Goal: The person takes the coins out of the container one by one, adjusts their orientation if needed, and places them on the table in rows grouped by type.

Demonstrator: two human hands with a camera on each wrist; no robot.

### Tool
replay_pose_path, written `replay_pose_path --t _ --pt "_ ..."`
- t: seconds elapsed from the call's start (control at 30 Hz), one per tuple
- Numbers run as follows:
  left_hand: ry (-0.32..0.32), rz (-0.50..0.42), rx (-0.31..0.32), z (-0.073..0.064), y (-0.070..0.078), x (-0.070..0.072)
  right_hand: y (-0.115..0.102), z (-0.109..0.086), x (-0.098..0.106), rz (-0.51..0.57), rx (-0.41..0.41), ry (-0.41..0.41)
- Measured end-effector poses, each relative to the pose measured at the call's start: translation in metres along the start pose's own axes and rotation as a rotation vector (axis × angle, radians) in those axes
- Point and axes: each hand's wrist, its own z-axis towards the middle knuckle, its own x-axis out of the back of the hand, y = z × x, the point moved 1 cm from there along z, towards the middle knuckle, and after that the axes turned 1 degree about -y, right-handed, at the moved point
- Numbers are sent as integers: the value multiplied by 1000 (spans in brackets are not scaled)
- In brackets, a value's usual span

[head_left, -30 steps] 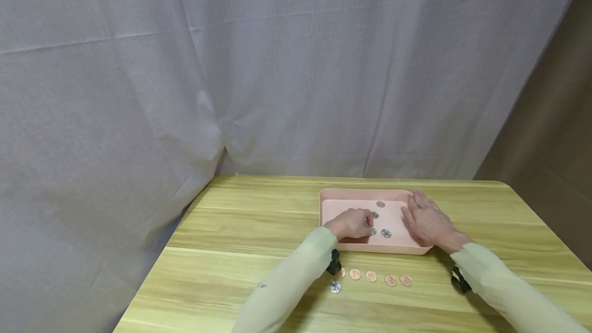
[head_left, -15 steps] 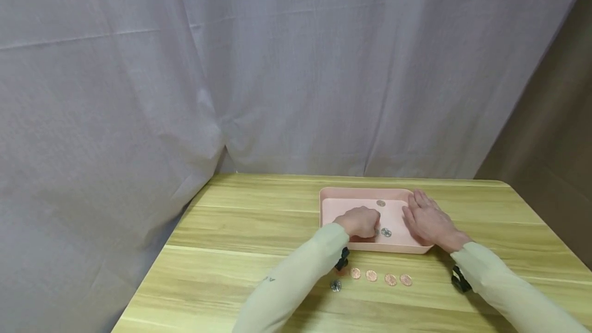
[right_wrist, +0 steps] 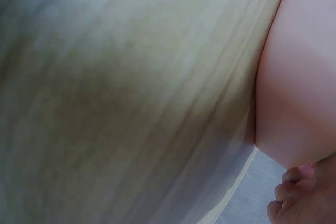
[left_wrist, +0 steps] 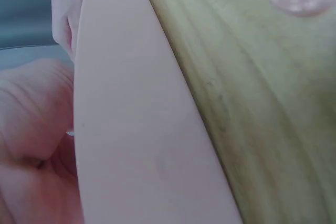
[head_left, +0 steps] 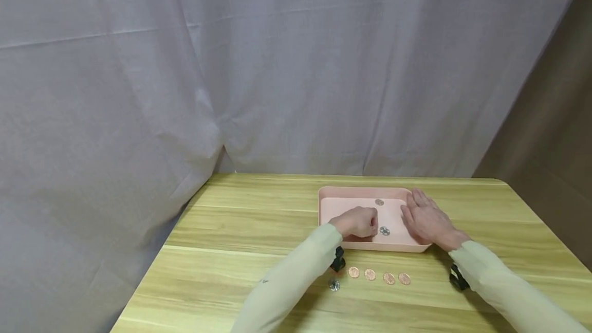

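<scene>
In the head view a shallow pink tray (head_left: 388, 247) lies on the table. My left hand (head_left: 358, 221) reaches over its near wall, fingers curled low over the tray floor. I cannot tell whether it grips a coin; its fingertips are hidden. Just right of it lies a silver coin (head_left: 385, 230), with another coin (head_left: 379, 202) near the back wall. In the left wrist view the near wall (left_wrist: 131, 103) covers part of the hand (left_wrist: 31, 114). My right hand (head_left: 427, 220) rests on the tray's right rim, fingers straight. The right wrist view shows fingers (right_wrist: 286, 203) at a tray corner.
Several copper coins (head_left: 370, 275) lie in a row on the wooden table (head_left: 231, 251) in front of the tray. A silver coin (head_left: 334, 284) sits nearer me at the row's left end. Grey curtain (head_left: 296, 91) hangs behind the table.
My left hand has moved right and lower within the tray, then slightly back left. Two coins seen near its fingers earlier are out of sight now. The right hand stays put.
</scene>
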Motion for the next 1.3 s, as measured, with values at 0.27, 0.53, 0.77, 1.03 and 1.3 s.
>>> replay_pose_path --t 0.27,0.53,0.77,1.03,1.3 --pt "67 -111 -55 -20 -15 6 -2 1 2 1 3 -5" --pt "90 -130 -134 -44 -19 16 -1 4 3 -13 5 -5" --pt "145 -104 -229 -64 -15 16 1 0 1 -13 18 -12" --pt "85 -47 -244 -91 -8 17 0 2 1 -3 18 -11" --pt "-87 -80 -239 -113 1 8 0 -1 2 -7 17 -6"
